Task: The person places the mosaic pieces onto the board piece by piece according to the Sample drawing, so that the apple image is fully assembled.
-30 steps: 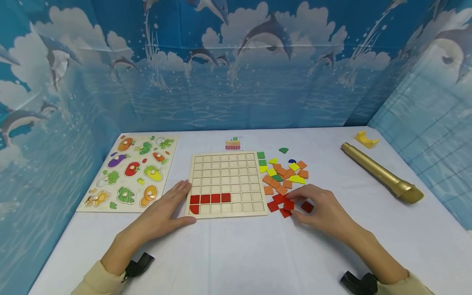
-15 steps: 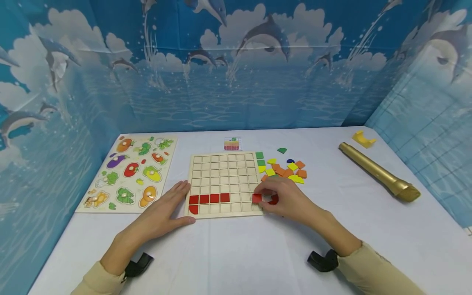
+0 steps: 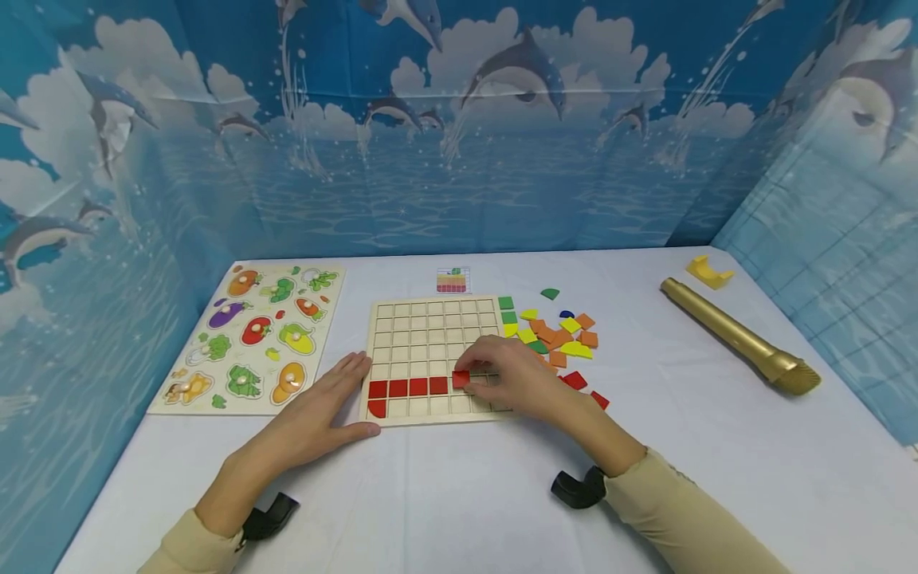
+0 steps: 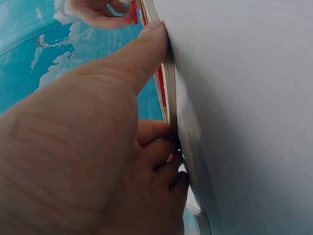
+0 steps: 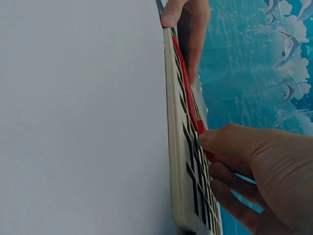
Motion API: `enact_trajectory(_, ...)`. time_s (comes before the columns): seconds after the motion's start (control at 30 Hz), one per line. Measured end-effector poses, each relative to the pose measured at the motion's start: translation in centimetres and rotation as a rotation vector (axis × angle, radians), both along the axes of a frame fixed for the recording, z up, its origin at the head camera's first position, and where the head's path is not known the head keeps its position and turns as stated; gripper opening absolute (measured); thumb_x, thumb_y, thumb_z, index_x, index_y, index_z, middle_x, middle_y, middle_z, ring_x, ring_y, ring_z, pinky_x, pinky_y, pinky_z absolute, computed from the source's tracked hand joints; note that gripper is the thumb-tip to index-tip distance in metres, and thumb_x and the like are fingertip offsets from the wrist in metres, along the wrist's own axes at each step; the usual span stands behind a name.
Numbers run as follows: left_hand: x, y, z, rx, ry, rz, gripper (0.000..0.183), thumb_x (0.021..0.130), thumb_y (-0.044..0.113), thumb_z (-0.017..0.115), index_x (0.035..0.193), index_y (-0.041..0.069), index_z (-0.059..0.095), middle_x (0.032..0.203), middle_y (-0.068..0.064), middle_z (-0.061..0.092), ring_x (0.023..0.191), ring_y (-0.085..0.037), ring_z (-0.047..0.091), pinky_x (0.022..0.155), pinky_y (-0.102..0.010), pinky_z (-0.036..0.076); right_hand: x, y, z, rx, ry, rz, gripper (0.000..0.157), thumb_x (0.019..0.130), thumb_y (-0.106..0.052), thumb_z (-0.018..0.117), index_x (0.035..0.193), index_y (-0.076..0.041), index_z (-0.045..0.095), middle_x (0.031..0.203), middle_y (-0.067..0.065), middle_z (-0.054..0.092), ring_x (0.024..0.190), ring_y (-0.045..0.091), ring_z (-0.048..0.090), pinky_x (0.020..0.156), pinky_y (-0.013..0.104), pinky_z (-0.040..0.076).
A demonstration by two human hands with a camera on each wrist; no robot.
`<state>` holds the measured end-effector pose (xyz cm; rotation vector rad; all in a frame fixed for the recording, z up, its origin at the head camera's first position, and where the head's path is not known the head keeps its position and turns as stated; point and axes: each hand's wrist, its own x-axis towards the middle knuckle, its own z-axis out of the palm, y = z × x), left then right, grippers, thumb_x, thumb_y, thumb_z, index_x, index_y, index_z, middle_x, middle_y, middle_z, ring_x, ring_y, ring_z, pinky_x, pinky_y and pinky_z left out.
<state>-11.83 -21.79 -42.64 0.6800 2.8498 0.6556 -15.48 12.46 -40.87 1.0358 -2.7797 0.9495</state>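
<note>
A wooden grid board (image 3: 437, 348) lies flat on the table. One of its lower rows holds several red square tiles (image 3: 418, 387), and a red quarter-round tile (image 3: 376, 408) sits in the bottom-left cell. My left hand (image 3: 311, 426) rests with extended fingers and thumb against the board's left edge and lower-left corner. Between thumb and fingertips, my right hand (image 3: 519, 379) pinches a red square tile (image 3: 460, 379) over the grid, just right of the red row. The right wrist view also shows this right hand (image 5: 264, 166) at the board, its thumb on red.
Loose orange, yellow and green tiles (image 3: 559, 335) are scattered right of the board, with several red ones (image 3: 576, 380) under the right forearm. A small picture card (image 3: 453, 280) lies behind it. A vegetable puzzle (image 3: 261, 339) is at left; a gold microphone (image 3: 739, 335) and yellow stand (image 3: 709, 273) are at right.
My right hand has carried the red square tile leftward from the loose pile to over the grid, beside the red row. My left hand has stayed at the board's edge.
</note>
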Motion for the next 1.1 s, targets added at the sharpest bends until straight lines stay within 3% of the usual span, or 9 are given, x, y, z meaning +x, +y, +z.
enact_trajectory(0.43, 0.02, 0.05, 0.03, -0.007, 0.005, 0.000, 0.103, 0.089, 0.059, 0.078, 0.167, 0.011, 0.030, 0.175, -0.009, 0.026, 0.163, -0.032, 0.022, 0.125, -0.057, 0.033, 0.14, -0.10, -0.45, -0.007, 0.003, 0.044, 0.020, 0.091, -0.017, 0.084, 0.110, -0.018, 0.081, 0.108, -0.007, 0.076, 0.103, 0.012, 0.067, 0.089, 0.033, 0.059)
enact_trajectory(1.1, -0.06, 0.05, 0.03, -0.015, -0.002, 0.004, 0.103, 0.090, 0.060, 0.077, 0.167, 0.010, 0.030, 0.175, -0.009, 0.025, 0.163, -0.031, 0.022, 0.126, -0.056, 0.032, 0.41, 0.10, -0.10, 0.071, 0.009, -0.020, 0.017, 0.089, -0.019, 0.085, 0.105, -0.020, 0.081, 0.105, -0.009, 0.074, 0.105, 0.012, 0.065, 0.094, 0.037, 0.057)
